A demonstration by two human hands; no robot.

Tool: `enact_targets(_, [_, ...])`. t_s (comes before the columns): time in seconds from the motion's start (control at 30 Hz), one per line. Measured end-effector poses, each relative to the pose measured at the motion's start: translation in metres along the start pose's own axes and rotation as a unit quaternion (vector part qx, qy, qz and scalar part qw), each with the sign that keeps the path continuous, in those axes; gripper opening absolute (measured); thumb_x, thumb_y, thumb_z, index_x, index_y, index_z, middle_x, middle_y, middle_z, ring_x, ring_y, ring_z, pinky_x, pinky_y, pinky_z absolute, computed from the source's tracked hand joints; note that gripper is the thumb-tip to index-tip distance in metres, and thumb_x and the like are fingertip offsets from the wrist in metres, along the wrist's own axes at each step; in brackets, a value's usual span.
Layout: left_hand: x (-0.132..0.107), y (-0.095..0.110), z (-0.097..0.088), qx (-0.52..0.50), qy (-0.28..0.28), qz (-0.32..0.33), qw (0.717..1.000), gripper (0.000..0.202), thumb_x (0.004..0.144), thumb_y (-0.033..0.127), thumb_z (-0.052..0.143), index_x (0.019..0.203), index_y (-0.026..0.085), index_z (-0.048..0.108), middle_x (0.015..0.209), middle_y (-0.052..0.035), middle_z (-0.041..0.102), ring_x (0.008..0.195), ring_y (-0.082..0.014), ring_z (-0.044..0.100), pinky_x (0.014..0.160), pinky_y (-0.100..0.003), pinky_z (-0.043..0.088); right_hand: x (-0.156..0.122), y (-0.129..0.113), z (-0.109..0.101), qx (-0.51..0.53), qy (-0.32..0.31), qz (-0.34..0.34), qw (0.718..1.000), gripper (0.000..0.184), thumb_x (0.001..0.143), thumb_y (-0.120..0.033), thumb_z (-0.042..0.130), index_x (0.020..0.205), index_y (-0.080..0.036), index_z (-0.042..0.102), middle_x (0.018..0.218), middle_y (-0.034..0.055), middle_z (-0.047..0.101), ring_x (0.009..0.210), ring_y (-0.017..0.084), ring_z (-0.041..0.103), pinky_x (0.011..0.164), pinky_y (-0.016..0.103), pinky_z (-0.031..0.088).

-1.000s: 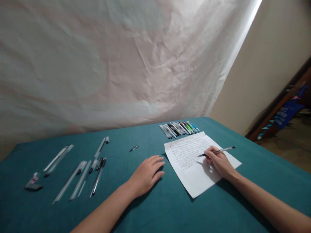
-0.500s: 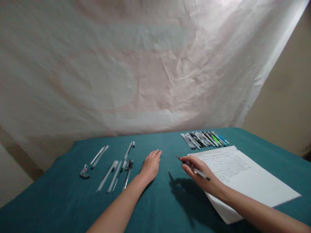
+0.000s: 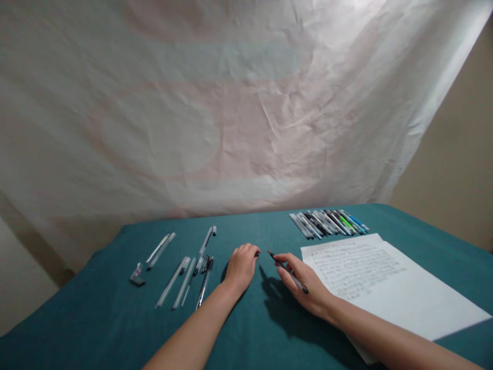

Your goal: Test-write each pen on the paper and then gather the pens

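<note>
My right hand [image 3: 298,277] grips a pen [image 3: 288,275] between thumb and fingers, in the air left of the paper. The pen's tip is bare and points up and left toward my left hand [image 3: 242,266]. That hand rests on the cloth with its fingers curled in. At its fingertips shows a small dark pen cap [image 3: 257,254], mostly hidden, a short gap from the pen tip. Sheets of white paper [image 3: 427,303] with handwriting lie beneath and beyond my right forearm.
Several clear pens [image 3: 184,282] and loose pen parts lie left of my left hand. A small crumpled clear item with a dark end [image 3: 137,276] sits farther left. At the back right, pens lie in a row [image 3: 327,223] on the green cloth [image 3: 96,308]. A pale sheet [image 3: 239,118] hangs behind.
My right hand has moved left with the pen, bringing its tip close to my left hand. The left fingers, stretched out before, are now curled around the small cap. The view has shifted slightly.
</note>
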State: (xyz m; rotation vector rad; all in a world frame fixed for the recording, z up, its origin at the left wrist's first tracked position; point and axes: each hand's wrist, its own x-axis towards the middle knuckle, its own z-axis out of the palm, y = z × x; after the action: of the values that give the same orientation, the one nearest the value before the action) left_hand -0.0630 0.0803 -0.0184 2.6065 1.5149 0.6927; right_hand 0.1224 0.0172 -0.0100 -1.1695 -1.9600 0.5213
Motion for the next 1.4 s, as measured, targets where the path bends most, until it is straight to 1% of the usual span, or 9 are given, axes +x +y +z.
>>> enact_targets(0.1, [0.0,0.003,-0.001,-0.011,0.003,0.011,1.0,0.018,0.083,0.019,0.042,0.097,0.022,0.053,0.096,-0.0035,0.055,0.091,-0.0177,0.05,0.082,-0.034,0.037,0.002,-0.007,-0.01,-0.006,0.003,-0.031,0.999,0.023,0.084,-0.029,0.041,0.103,-0.023,0.05,0.084,0.0035,0.058,0.07,0.014,0.055,0.064,0.026,0.044])
enact_targets(0.23, [-0.001,0.005,-0.001,-0.023,-0.002,0.041,0.999,0.019,0.084,0.019,0.042,0.099,0.022,0.053,0.097,-0.0036,0.055,0.091,-0.0174,0.05,0.082,-0.033,0.037,0.001,-0.006,-0.04,-0.027,0.02,-0.047,0.998,0.015,0.083,-0.029,0.043,0.086,-0.021,0.055,0.071,0.0016,0.056,0.064,0.014,0.054,0.061,0.025,0.042])
enact_targets(0.3, [-0.001,0.005,0.001,-0.029,-0.003,0.053,0.998,0.019,0.084,0.019,0.042,0.099,0.022,0.054,0.096,-0.0036,0.055,0.092,-0.0172,0.05,0.082,-0.033,0.036,-0.006,0.003,-0.058,-0.038,0.037,-0.031,0.998,0.015,0.083,-0.03,0.043,0.083,-0.021,0.056,0.07,0.0018,0.057,0.064,0.014,0.053,0.061,0.025,0.042])
enact_targets(0.4, [0.0,0.003,0.005,-0.038,-0.002,0.064,0.997,0.019,0.084,0.019,0.042,0.098,0.022,0.055,0.095,-0.0036,0.056,0.091,-0.017,0.051,0.082,-0.033,0.036,-0.025,0.024,-0.082,-0.043,0.044,0.027,0.998,0.018,0.082,-0.033,0.045,0.091,-0.02,0.053,0.08,0.004,0.059,0.07,0.016,0.055,0.065,0.027,0.043])
enact_targets(0.47, [0.001,0.002,0.008,-0.043,0.003,0.068,0.997,0.019,0.083,0.018,0.043,0.097,0.022,0.056,0.095,-0.0035,0.056,0.09,-0.0168,0.051,0.081,-0.032,0.037,-0.04,0.036,-0.093,-0.043,0.032,0.059,0.997,0.021,0.081,-0.034,0.046,0.095,-0.019,0.052,0.084,0.0047,0.059,0.074,0.017,0.056,0.067,0.028,0.044])
enact_targets(0.53, [0.002,0.001,0.01,-0.047,0.007,0.072,0.996,0.018,0.083,0.018,0.044,0.096,0.022,0.056,0.094,-0.0035,0.056,0.09,-0.0166,0.052,0.081,-0.032,0.037,-0.052,0.045,-0.099,-0.045,0.007,0.078,0.996,0.02,0.082,-0.033,0.045,0.093,-0.018,0.053,0.082,0.0041,0.06,0.075,0.017,0.056,0.068,0.028,0.044])
enact_targets(0.7, [0.002,0.001,0.01,-0.048,0.012,0.078,0.996,0.017,0.083,0.018,0.045,0.095,0.022,0.056,0.093,-0.003,0.057,0.088,-0.0164,0.052,0.08,-0.032,0.038,-0.063,0.053,-0.1,-0.042,-0.026,0.076,0.996,0.018,0.082,-0.032,0.045,0.09,-0.019,0.055,0.082,0.0032,0.06,0.075,0.017,0.057,0.068,0.028,0.044])
enact_targets(1.13, [0.003,0.0,0.012,-0.054,0.011,0.083,0.995,0.017,0.083,0.017,0.045,0.094,0.021,0.057,0.092,-0.0033,0.057,0.088,-0.0164,0.052,0.08,-0.032,0.038,-0.063,0.056,-0.098,-0.045,-0.052,0.037,0.997,0.015,0.081,-0.026,0.048,0.09,-0.018,0.056,0.083,0.0048,0.059,0.073,0.016,0.056,0.065,0.028,0.043])
enact_targets(1.4, [0.003,0.0,0.013,-0.05,0.013,0.083,0.995,0.018,0.083,0.018,0.044,0.094,0.022,0.057,0.092,-0.0032,0.057,0.088,-0.016,0.052,0.078,-0.031,0.039,-0.063,0.05,-0.099,-0.047,-0.083,0.014,0.995,0.017,0.081,-0.022,0.047,0.092,-0.019,0.059,0.086,0.0061,0.055,0.074,0.015,0.054,0.065,0.027,0.043])
